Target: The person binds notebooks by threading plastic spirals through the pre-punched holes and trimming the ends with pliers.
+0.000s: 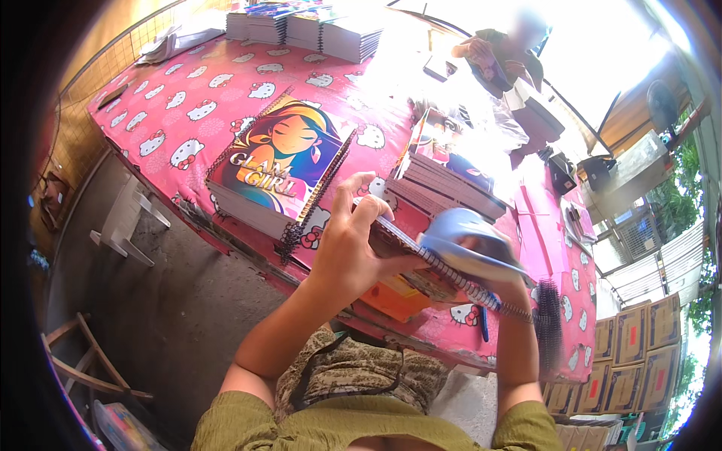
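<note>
My left hand (353, 233) is wrapped round the near end of a notebook (398, 242), which is tilted over the table's front edge. A wire-like spiral coil (459, 278) runs along the notebook's edge and stretches past it to the right. Beside the notebook's far end is my right hand (492, 252), smeared by motion. A light-blue curved thing (462, 229) covers most of its fingers; its kind is too blurred to tell. Below the notebook lies an orange-covered book (398, 297). A bunch of dark coils (549, 323) stands right of my right forearm.
Spiral notebooks with a colourful illustrated cover (289, 154) lie left on the pink patterned table (169, 124). Stacked books (451, 177) sit centrally, others (301, 34) far back. A blue pen (485, 325) lies near the edge. Across stands another person (508, 60). Cartons (632, 338) are piled right.
</note>
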The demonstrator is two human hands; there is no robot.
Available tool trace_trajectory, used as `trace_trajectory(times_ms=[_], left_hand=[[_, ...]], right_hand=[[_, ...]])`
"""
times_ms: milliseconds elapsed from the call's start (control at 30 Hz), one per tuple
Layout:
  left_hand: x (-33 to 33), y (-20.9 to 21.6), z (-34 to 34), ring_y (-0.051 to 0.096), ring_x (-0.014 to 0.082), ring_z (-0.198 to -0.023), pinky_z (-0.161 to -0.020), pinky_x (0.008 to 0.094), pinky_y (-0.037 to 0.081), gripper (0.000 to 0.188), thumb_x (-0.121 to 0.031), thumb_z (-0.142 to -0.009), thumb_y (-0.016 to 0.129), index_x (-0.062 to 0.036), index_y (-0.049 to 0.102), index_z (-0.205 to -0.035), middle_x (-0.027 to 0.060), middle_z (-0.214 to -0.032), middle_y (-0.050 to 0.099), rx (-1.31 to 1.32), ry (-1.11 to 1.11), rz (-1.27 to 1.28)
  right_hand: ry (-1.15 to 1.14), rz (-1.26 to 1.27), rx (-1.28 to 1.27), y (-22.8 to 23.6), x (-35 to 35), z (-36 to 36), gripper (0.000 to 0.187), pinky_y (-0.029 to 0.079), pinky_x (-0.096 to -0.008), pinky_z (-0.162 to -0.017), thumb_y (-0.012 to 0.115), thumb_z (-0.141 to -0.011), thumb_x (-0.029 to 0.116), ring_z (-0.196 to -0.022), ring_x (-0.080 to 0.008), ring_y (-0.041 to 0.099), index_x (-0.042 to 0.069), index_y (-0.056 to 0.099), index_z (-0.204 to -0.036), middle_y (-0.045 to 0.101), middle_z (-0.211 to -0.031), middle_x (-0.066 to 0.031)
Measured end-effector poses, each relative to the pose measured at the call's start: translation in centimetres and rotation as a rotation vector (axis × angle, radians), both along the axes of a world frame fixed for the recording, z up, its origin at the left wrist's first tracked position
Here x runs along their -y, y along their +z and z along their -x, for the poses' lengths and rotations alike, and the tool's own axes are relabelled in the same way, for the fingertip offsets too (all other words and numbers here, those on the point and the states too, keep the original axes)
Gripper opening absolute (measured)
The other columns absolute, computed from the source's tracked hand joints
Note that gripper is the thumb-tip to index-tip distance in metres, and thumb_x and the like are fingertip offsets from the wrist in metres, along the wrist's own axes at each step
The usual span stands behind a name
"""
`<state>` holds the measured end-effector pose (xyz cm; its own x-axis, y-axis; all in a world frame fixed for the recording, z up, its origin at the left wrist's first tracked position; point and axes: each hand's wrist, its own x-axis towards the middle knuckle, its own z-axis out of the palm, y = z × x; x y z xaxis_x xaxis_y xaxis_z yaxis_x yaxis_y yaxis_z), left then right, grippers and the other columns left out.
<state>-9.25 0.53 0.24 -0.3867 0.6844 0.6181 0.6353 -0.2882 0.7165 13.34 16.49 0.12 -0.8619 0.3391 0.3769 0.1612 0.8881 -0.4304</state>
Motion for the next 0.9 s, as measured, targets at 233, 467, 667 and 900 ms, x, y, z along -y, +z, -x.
trace_trajectory(times_ms=[233,467,667,900], left_hand=[[-0.1,0.0,-0.3,0.058,0.0315,-0.104,-0.083,0.0397,0.051,0.061,-0.024,-0.055,0.092,-0.0025,0.054,-0.098,0.0163,-0.110,0.056,0.057,-0.034,-0.063],[0.3,0.0,0.1,0.058,0.0162,-0.100,-0.084,0.0295,0.052,0.060,-0.008,-0.062,0.088,-0.0039,0.052,-0.111,0.0086,-0.108,0.057,0.457,-0.181,0.007],[0.4,-2.5,1.2,0.064,0.0136,-0.094,-0.081,0.0260,0.055,0.046,0.010,-0.074,0.074,0.0018,0.058,-0.116,0.0102,-0.108,0.064,0.924,-0.436,-0.137],[0.3,-2.6,0.9,0.064,0.0120,-0.094,-0.081,0.0247,0.055,0.041,0.015,-0.078,0.068,0.0027,0.062,-0.116,0.0095,-0.104,0.066,0.849,-0.319,-0.206]], right_hand=[[-0.086,0.729,-0.169,2.5,1.2,2.7,0.032,0.050,-0.0242,-0.067,0.078,-0.070,0.003,-0.075,-0.0076,0.059,0.000,0.066,-0.100,0.067,-0.085,-0.0041],[0.052,0.636,-0.104,2.0,0.5,3.7,0.042,0.054,-0.0278,-0.070,0.071,-0.074,0.003,-0.080,-0.0153,0.066,-0.002,0.060,-0.114,0.069,-0.100,-0.0103],[0.139,1.143,-0.380,4.0,2.5,6.3,0.042,0.050,-0.0250,-0.076,0.073,-0.071,0.000,-0.087,-0.0102,0.060,-0.003,0.061,-0.111,0.066,-0.096,-0.0066],[0.009,0.570,-0.139,3.0,0.9,6.8,0.038,0.050,-0.0278,-0.073,0.074,-0.070,0.010,-0.083,-0.0120,0.062,0.000,0.063,-0.105,0.069,-0.092,-0.0056]])
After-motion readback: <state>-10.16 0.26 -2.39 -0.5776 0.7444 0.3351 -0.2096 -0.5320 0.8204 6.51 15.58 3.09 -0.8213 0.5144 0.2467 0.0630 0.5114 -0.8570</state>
